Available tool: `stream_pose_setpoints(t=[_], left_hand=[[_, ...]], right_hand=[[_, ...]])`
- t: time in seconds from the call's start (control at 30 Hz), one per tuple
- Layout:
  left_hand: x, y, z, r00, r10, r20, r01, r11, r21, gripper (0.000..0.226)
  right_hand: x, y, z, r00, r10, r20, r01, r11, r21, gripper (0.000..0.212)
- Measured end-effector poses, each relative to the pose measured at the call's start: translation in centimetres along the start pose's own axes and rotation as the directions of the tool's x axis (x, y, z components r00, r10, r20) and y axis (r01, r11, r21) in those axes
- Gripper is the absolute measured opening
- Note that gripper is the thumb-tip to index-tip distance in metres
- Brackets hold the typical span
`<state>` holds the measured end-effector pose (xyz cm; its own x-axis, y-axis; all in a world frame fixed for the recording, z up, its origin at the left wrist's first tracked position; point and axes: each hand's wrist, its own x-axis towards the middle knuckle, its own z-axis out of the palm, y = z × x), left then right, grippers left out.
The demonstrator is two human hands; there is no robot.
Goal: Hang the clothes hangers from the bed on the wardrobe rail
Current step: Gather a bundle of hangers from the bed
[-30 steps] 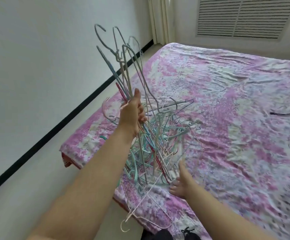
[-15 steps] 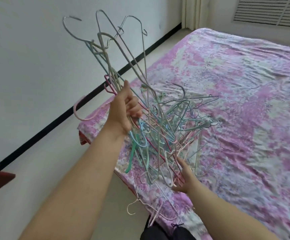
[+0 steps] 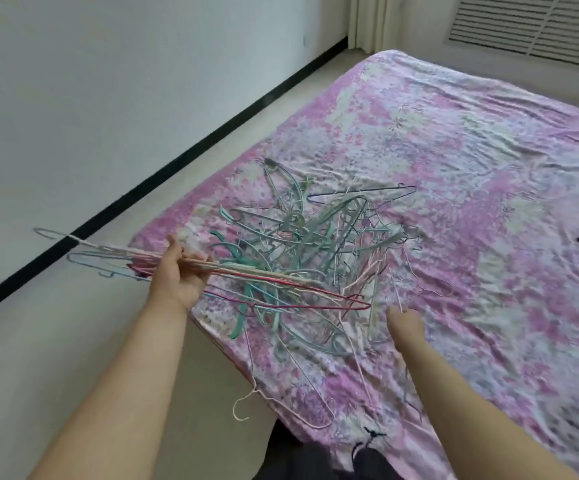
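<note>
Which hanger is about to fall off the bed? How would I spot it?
Start at the pink flowery bed and find its near corner, below the tangled pile of hangers. The white wire hanger lies there alone. Unlike the others, its hook pokes out past the bed's edge, over the floor.

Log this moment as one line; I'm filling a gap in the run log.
left hand: grips hanger bundle, lying flat | right hand: on pile, grip unclear | bed: hangers tangled | rail: not in view
</note>
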<state>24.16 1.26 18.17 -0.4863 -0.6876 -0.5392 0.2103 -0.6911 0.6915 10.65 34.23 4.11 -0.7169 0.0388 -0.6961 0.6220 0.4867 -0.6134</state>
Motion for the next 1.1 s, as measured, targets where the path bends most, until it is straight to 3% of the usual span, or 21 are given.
stream_pose_setpoints(t=[0.07, 0.17, 0.23, 0.33, 0.37, 0.4, 0.47, 0.53, 0.6, 0.7, 0.77, 0.87, 0.93, 1.0, 1.1], left_hand=[[0.1, -1.3, 0.0, 0.999, -0.045, 0.004, 0.045, 0.999, -0.023, 0.029], [-0.5, -3.1, 0.6, 0.993, -0.115, -0.004, 0.115, 0.993, 0.004, 0.040], [-1.0, -4.2, 0.8, 0.976, -0.215, -0.014, 0.215, 0.976, -0.010, 0.041], [-2.0, -5.8, 1.3, 0.919, -0.391, 0.056, 0.389, 0.920, 0.042, 0.038], [-2.3, -6.2, 1.6, 0.893, -0.442, 0.084, 0.434, 0.895, 0.104, 0.037], [-2.7, -6.6, 2.0, 0.853, -0.508, 0.122, 0.485, 0.857, 0.175, 0.037], [-3.4, -7.4, 2.8, 0.733, -0.647, 0.209, 0.578, 0.755, 0.310, 0.032], [-4.4, -8.3, 3.7, 0.657, -0.713, 0.245, 0.599, 0.690, 0.405, 0.027], [-5.2, -9.5, 4.6, 0.662, -0.714, 0.226, 0.585, 0.682, 0.440, 0.030], [-5.5, -10.5, 5.4, 0.711, -0.671, 0.211, 0.535, 0.711, 0.456, 0.031], [-4.9, -10.0, 5.0, 0.719, -0.661, 0.214, 0.534, 0.722, 0.439, 0.034], [-3.6, -8.1, 3.2, 0.686, -0.699, 0.200, 0.588, 0.695, 0.414, 0.044], [-2.8, -7.1, 1.7, 0.670, -0.722, 0.171, 0.607, 0.666, 0.433, 0.051], [-2.3, -6.9, 0.6, 0.697, -0.707, 0.123, 0.587, 0.660, 0.468, 0.047], [-2.3, -7.3, -0.4, 0.742, -0.668, 0.047, 0.579, 0.675, 0.458, 0.041]], right_hand=[[0.0, 1.1, -0.1, 0.982, 0.092, 0.163, -0.071, 0.989, -0.132, 0.067], [-0.5, 2.9, 0.0, 0.945, 0.198, 0.260, -0.126, 0.955, -0.269, 0.123], [-0.7, 4.0, 0.2, 0.920, 0.223, 0.322, -0.160, 0.964, -0.212, 0.128], [-1.5, 4.6, 0.9, 0.941, 0.207, 0.267, -0.177, 0.975, -0.132, 0.150], [-2.3, 4.4, 0.9, 0.935, 0.197, 0.295, -0.173, 0.979, -0.104, 0.143], [-2.9, 4.2, 1.0, 0.917, 0.176, 0.357, -0.168, 0.984, -0.054, 0.122], [-3.6, 3.5, 1.2, 0.859, 0.117, 0.498, -0.134, 0.991, -0.001, 0.089], [-3.0, 2.6, 1.9, 0.855, 0.098, 0.509, -0.124, 0.992, 0.017, 0.092], [-2.7, 1.2, 3.1, 0.899, 0.110, 0.423, -0.139, 0.989, 0.039, 0.080], [-1.8, 0.8, 3.7, 0.970, 0.105, 0.219, -0.116, 0.993, 0.037, 0.027], [-1.5, 1.2, 2.6, 0.990, 0.107, 0.095, -0.110, 0.994, 0.027, 0.008], [-1.1, 3.0, 0.1, 0.989, 0.146, -0.034, -0.148, 0.988, -0.050, 0.017], [-0.9, 3.8, -1.4, 0.983, 0.176, -0.050, -0.163, 0.968, 0.192, 0.010], [-1.0, 3.6, -2.1, 0.977, 0.208, -0.053, -0.174, 0.912, 0.372, 0.010], [-2.7, 0.5, -1.7, 0.990, 0.137, -0.011, -0.108, 0.828, 0.550, 0.028]])
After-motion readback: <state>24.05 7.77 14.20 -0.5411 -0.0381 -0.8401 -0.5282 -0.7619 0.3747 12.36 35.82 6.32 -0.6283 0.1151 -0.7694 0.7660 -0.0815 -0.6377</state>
